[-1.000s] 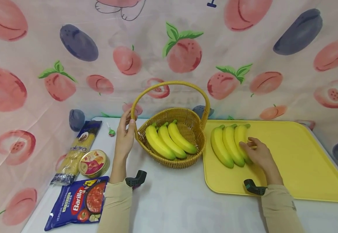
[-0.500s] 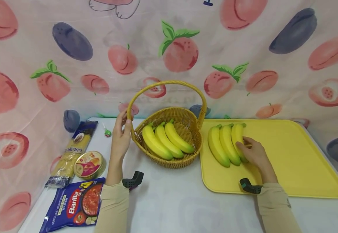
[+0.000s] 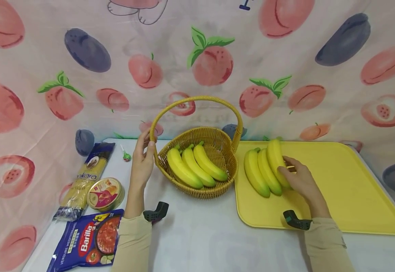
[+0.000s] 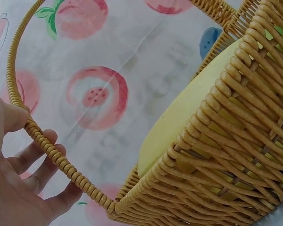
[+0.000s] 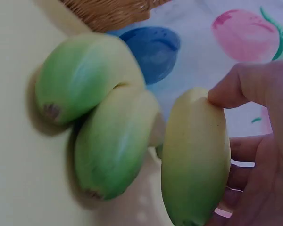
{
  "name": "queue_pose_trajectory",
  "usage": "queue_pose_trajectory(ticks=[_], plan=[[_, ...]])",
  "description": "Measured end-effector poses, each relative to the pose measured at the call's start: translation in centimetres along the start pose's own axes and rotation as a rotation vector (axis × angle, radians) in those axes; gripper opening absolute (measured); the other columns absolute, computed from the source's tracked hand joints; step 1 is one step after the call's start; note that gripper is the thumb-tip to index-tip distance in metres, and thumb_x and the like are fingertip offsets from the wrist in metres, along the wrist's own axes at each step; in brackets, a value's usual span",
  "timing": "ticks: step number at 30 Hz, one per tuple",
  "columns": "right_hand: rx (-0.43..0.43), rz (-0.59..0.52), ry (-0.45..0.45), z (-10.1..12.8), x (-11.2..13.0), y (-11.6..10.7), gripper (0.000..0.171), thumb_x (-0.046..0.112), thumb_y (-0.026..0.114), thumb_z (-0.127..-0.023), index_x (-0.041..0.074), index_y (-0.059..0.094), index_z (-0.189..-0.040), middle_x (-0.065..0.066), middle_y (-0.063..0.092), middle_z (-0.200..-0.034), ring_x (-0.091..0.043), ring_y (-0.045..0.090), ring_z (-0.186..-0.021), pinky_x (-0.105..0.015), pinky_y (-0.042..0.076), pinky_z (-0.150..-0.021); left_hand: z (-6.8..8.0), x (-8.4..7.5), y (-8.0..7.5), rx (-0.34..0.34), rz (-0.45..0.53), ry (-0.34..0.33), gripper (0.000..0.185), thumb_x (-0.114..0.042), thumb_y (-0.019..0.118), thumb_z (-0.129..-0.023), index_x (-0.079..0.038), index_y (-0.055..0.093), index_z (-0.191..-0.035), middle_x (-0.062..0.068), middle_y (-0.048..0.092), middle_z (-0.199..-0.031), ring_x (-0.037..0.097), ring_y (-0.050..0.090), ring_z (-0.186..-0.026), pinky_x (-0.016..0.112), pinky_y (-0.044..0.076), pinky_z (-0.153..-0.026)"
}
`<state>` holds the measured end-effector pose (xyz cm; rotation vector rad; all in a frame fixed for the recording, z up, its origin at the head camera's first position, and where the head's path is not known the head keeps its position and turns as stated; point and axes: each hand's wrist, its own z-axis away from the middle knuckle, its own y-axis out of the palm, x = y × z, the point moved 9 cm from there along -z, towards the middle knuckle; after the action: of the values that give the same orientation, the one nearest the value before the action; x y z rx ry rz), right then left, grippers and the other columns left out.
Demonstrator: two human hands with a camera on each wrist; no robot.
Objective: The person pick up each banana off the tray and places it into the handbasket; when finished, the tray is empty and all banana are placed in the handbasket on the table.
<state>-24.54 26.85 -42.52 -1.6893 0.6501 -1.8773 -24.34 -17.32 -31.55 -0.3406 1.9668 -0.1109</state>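
Observation:
A woven yellow basket with a tall handle stands mid-table and holds a bunch of three bananas. My left hand grips the handle at its left base, thumb over it and fingers behind. A second banana bunch lies on the yellow tray to the right of the basket. My right hand grips this bunch at its right banana, tipping that side up off the tray.
Left of the basket lie a spaghetti packet, a round tin, a blue Barilla pouch and a lollipop. A fruit-print cloth hangs behind the white table.
My right hand has lifted the right side of the tray's banana bunch, so it now tilts upward. My left hand stays on the basket handle.

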Motion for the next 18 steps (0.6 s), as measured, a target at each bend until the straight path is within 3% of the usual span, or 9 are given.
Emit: queue_pose_trajectory(ticks=[6, 13, 18], plan=[[0.030, 0.032, -0.104, 1.0, 2.3, -0.2, 0.064, 0.040, 0.046, -0.097, 0.002, 0.031, -0.146, -0.024, 0.047, -0.131, -0.038, 0.046, -0.114, -0.032, 0.045, -0.071, 0.0, 0.0, -0.1, -0.006, -0.007, 0.006, 0.038, -0.008, 0.041, -0.100, -0.006, 0.043, -0.138, 0.020, 0.053, -0.124, 0.030, 0.047, -0.116, 0.041, 0.038, -0.093], [0.098, 0.058, -0.231, 2.2, 4.9, 0.3, 0.058, 0.036, 0.052, -0.096, 0.006, 0.036, -0.144, -0.015, 0.049, -0.133, -0.028, 0.048, -0.114, -0.041, 0.045, -0.087, 0.0, 0.1, 0.0, -0.001, -0.020, 0.000, 0.038, -0.009, 0.040, -0.100, -0.007, 0.043, -0.139, 0.019, 0.053, -0.125, 0.030, 0.047, -0.118, 0.044, 0.038, -0.096], [0.145, 0.039, -0.286, 2.9, 6.4, 0.8, 0.058, 0.033, 0.055, -0.095, 0.008, 0.036, -0.143, -0.011, 0.049, -0.132, -0.027, 0.049, -0.114, -0.028, 0.048, -0.083, 0.0, 0.0, -0.1, 0.000, -0.028, -0.005, 0.039, -0.010, 0.040, -0.101, -0.008, 0.042, -0.139, 0.020, 0.053, -0.128, 0.031, 0.047, -0.121, 0.047, 0.039, -0.097]])
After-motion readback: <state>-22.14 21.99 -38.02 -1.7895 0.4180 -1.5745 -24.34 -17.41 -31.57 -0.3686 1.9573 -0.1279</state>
